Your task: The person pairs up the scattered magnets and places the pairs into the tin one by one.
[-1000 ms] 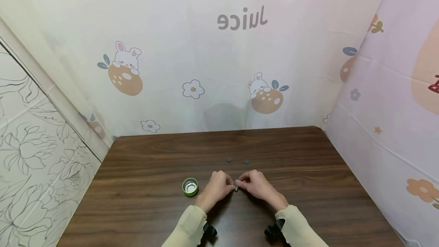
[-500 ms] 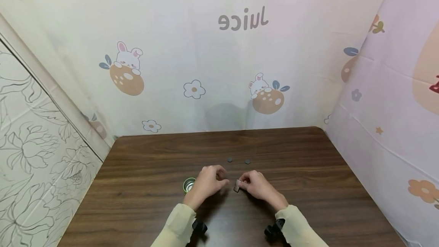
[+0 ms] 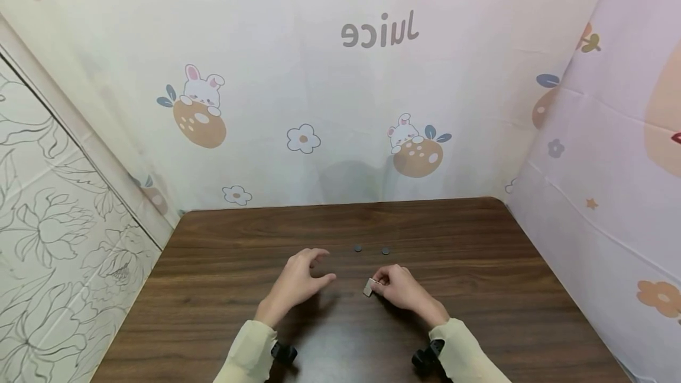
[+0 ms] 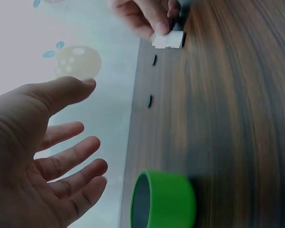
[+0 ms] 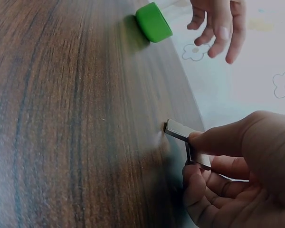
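Thumb and fingers of my right hand (image 3: 403, 289) pinch a small silvery rectangular metal piece (image 5: 178, 130) just over the table. The right wrist view shows a flat bar on it and a second plate at an angle; its exact kind is unclear. My left hand (image 3: 292, 285) hangs in the air to the left, fingers spread and relaxed, holding nothing. A round green tin (image 4: 173, 199) stands on the table near that hand, with its top uncovered. In the head view the left hand and forearm hide the tin.
Two small dark discs, a left one (image 3: 357, 248) and a right one (image 3: 385, 251), lie apart on the brown wooden table (image 3: 457, 235) beyond my hands. A patterned white curtain (image 3: 340, 87) hangs behind the table's far edge.
My left hand has let go of the metal piece and moved left, spreading its fingers and covering the tin in the head view. The right hand keeps its hold almost in place.
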A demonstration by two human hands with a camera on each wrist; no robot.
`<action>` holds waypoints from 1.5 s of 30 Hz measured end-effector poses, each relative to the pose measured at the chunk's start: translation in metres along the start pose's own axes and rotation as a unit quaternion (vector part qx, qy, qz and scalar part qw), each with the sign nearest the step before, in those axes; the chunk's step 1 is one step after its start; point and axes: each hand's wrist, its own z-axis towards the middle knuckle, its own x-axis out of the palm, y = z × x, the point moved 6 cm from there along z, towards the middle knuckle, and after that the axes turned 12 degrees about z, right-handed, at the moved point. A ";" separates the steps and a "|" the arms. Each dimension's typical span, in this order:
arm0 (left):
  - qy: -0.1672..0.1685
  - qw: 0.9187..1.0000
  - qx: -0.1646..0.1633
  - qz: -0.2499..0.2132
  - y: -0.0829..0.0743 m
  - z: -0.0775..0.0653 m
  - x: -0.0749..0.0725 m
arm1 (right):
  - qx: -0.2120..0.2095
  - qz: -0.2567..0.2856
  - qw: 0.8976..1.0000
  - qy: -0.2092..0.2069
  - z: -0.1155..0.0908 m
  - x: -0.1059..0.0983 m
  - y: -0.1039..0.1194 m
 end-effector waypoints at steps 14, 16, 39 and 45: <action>-0.036 0.997 -0.061 -0.014 0.048 -0.025 -0.020 | 0.026 0.043 0.999 0.005 0.000 -0.001 -0.006; -0.039 0.997 -0.069 -0.018 0.055 -0.029 -0.020 | 0.029 0.053 0.998 0.005 0.000 -0.001 -0.007; 0.007 0.997 -0.063 -0.054 0.095 -0.049 0.011 | 0.064 0.172 0.982 -0.040 0.002 0.007 -0.017; 0.012 0.997 -0.062 -0.047 0.091 -0.046 0.014 | 0.071 0.178 0.981 -0.043 0.003 0.009 -0.015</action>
